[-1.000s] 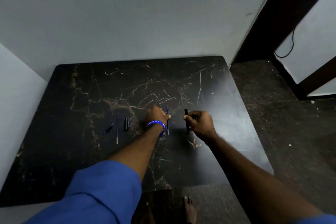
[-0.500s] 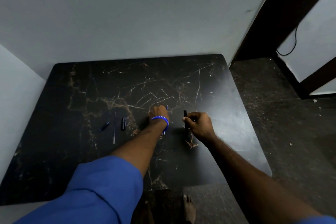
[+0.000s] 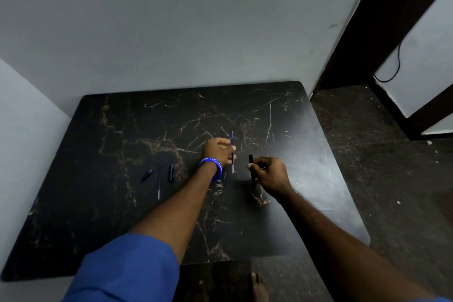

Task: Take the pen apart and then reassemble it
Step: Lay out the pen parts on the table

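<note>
Pen parts are split between both hands: the left hand (image 3: 218,151) pinches a thin refill (image 3: 232,154), now lifted off the tabletop (image 3: 318,179) where it lay a second ago, while the right hand (image 3: 269,174) grasps the black barrel (image 3: 251,162). Insertion looks next. Three loose pieces remain: small blue piece (image 3: 146,175), second refill (image 3: 159,179), black cap (image 3: 170,173).

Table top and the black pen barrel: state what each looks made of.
Table top: looks like polished black marble or a marble-look laminate; tan veining and a soft sheen show, but which one is unclear. Black pen barrel in the right hand: probably matte plastic, uniformly dark without shine.
</note>
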